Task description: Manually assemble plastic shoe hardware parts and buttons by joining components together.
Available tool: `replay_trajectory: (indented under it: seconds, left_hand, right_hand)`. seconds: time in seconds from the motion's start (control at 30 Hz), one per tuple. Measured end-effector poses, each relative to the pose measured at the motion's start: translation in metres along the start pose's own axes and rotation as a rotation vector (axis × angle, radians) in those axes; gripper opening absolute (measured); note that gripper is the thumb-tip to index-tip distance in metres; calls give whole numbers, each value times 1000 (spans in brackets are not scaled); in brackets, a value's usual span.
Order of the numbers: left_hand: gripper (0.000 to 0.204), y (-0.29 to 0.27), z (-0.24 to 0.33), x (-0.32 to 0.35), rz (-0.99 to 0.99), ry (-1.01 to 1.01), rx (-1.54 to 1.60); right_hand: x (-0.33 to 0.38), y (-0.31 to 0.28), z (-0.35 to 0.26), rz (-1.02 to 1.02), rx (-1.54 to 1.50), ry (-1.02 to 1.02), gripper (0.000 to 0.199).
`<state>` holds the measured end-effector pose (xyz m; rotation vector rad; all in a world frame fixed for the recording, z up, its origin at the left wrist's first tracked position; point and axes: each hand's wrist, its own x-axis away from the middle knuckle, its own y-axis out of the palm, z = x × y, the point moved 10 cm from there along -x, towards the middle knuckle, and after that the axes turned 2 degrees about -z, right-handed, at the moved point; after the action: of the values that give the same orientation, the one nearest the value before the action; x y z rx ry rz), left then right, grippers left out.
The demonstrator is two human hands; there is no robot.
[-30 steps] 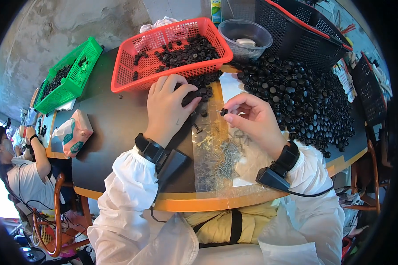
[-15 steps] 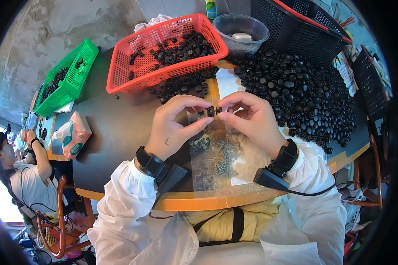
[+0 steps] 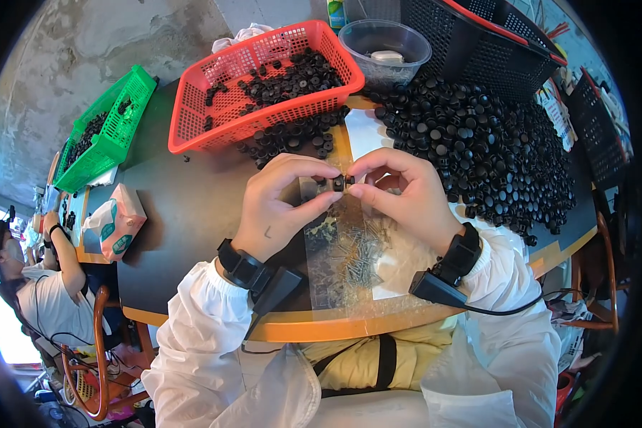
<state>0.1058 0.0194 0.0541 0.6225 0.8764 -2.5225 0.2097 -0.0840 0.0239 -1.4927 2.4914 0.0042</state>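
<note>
My left hand [image 3: 274, 203] pinches a small black plastic knob [image 3: 338, 183] between thumb and forefinger. With the same kind of pinch, my right hand [image 3: 410, 192] holds a small black round piece [image 3: 350, 182] against the knob's right side. Fingertips partly cover both parts, so how they join cannot be made out. Below the hands, a heap of silver screws [image 3: 362, 255] lies on a clear plastic sheet [image 3: 324, 285]. Many loose black knobs [image 3: 478, 146] are piled to the right of my right hand.
A red basket [image 3: 185, 118] of small black parts stands behind my left hand, loose parts beside it. Farther left are a green basket [image 3: 125, 135] and a tissue pack [image 3: 125, 221]. A clear tub [image 3: 385, 68] and black crate [image 3: 478, 53] stand behind. A co-worker [image 3: 57, 292] sits at left.
The two black pieces, apart a little before, are now closer together between my fingertips. Both hands keep their pinch and have barely moved; the whole view has shifted slightly.
</note>
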Motion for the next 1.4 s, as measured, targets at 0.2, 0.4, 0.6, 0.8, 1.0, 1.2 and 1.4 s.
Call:
replay_trajectory:
  seconds: [0.2,0.4,0.6,0.8,1.0,1.2,1.4]
  left_hand:
    - [29,0,1,0,8,4,2]
    - [29,1,2,0,1,28,-24]
    - [30,4,3,4,29,-73,26]
    - [31,5,-1,6,29,-105,75]
    - [31,3,8,4,49,17,18]
    - [32,4,8,4,42,0,-11]
    - [32,5,13,1,30,89,-29]
  right_hand:
    - [0,-1,3,-5,4,18,21]
    - [0,-1,4,23,-38,14,20]
    - [2,-4,1,33,-90,-12,19]
    - [4,-3,-3,50,-73,-38,19]
    - [3,2,6,-6,-200,29,17]
    - [3,1,5,-4,-232,31,16]
    - [1,7,-2,-50,-209,-24,19]
